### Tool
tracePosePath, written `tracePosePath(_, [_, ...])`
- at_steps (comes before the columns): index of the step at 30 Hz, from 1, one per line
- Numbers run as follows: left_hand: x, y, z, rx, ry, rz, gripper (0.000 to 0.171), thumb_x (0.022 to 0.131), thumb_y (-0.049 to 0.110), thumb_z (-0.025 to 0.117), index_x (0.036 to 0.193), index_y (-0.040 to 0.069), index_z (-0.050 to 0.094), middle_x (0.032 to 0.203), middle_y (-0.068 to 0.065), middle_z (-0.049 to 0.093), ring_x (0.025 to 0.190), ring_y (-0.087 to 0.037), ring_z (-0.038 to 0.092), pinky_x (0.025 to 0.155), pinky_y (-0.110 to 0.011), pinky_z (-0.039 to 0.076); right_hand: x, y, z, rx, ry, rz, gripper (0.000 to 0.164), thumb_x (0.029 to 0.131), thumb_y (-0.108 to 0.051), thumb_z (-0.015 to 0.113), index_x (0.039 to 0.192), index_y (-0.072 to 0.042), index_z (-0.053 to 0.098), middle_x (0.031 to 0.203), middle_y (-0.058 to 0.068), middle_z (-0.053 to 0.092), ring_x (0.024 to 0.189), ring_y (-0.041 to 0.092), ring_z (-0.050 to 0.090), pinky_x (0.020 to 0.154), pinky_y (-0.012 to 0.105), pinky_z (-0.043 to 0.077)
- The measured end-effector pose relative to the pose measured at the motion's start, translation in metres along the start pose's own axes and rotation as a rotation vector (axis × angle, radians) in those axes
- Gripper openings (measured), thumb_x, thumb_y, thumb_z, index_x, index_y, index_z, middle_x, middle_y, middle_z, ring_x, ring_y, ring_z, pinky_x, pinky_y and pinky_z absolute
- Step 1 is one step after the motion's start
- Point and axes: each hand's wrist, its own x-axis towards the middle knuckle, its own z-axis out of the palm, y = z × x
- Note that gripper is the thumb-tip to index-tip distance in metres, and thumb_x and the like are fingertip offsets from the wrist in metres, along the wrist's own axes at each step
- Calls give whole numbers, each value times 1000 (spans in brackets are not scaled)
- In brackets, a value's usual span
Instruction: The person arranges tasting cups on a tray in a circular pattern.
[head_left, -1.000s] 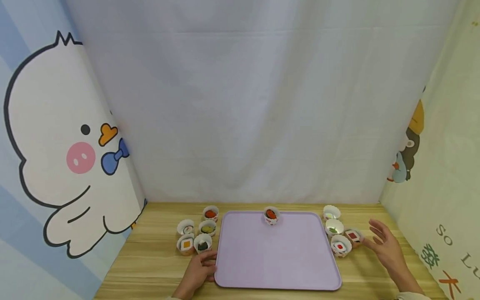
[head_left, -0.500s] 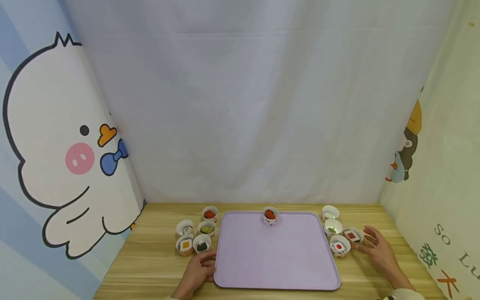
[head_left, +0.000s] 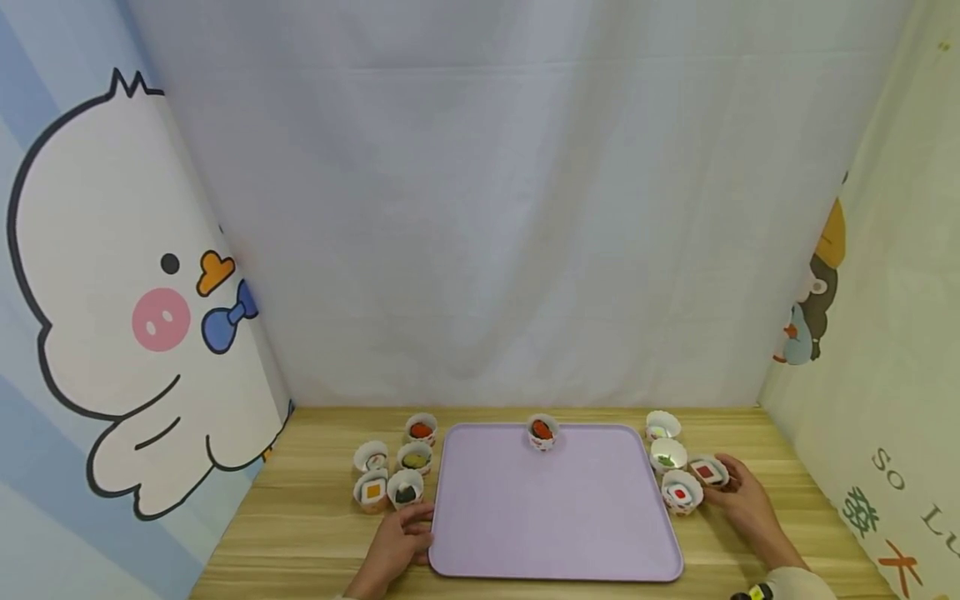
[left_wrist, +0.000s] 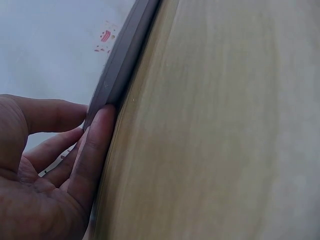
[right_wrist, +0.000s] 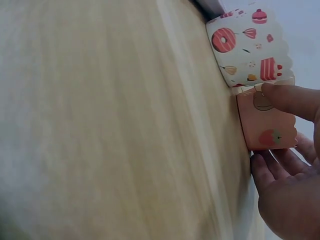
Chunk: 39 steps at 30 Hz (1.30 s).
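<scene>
A lilac tray (head_left: 555,533) lies on the table, with my left hand (head_left: 393,542) at its left side. In the left wrist view, fingertips touch the tray's rim (left_wrist: 120,60). My right hand (head_left: 744,500) grips an orange paper baking cup (head_left: 720,482) at the far right, holding a white sushi piece with a dark red square. The right wrist view shows thumb and fingers on opposite sides of that cup (right_wrist: 267,120), which stands on the table. Touching or nearly touching it is a white patterned baking cup (right_wrist: 250,47), whose filling has a red centre.
Two more white cups (head_left: 667,456) stand behind, right of the tray. A cup with orange-red filling (head_left: 542,433) sits at the tray's back edge. Several filled cups (head_left: 405,488) cluster left of the tray. A pale curtain (head_left: 487,250) hangs behind the wooden table (head_left: 285,533).
My right hand has moved left to the orange baking cup and closed thumb and fingers around it. The left hand has stayed at the tray's edge.
</scene>
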Motion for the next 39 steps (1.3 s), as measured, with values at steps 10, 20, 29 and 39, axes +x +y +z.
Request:
tracePosePath(10, [1, -2, -1, 6, 0, -9, 52, 81, -4, 65, 132, -9, 54, 123, -28, 60, 90, -15, 63, 61, -37, 60, 4, -5, 2, -53, 11, 50, 66, 86, -12, 72, 140, 8, 39, 138, 36, 47, 86, -24, 35, 75, 1, 36])
tracePosePath(20, [4, -3, -1, 8, -8, -20, 52, 81, -4, 64, 131, -9, 54, 121, -25, 61, 89, -14, 63, 62, -36, 60, 3, -10, -1, -82, 30, 116, 72, 86, -36, 74, 139, 2, 44, 139, 28, 51, 87, -21, 37, 74, 3, 38])
tracePosePath(29, [4, -4, -1, 8, -4, -27, 51, 81, -4, 64, 131, -9, 54, 121, -25, 61, 89, -14, 63, 62, -36, 60, -9, -15, -11, -67, 67, 46, 75, 83, -30, 78, 140, 4, 42, 138, 31, 51, 88, -27, 35, 75, 0, 37])
tracePosePath(39, [3, -4, 0, -6, 2, -12, 52, 81, -4, 64, 131, -10, 53, 121, -26, 61, 88, -14, 62, 61, -37, 60, -20, -30, -28, -87, 112, 23, 71, 84, -23, 78, 138, 6, 42, 131, 21, 57, 86, -31, 33, 72, -1, 39])
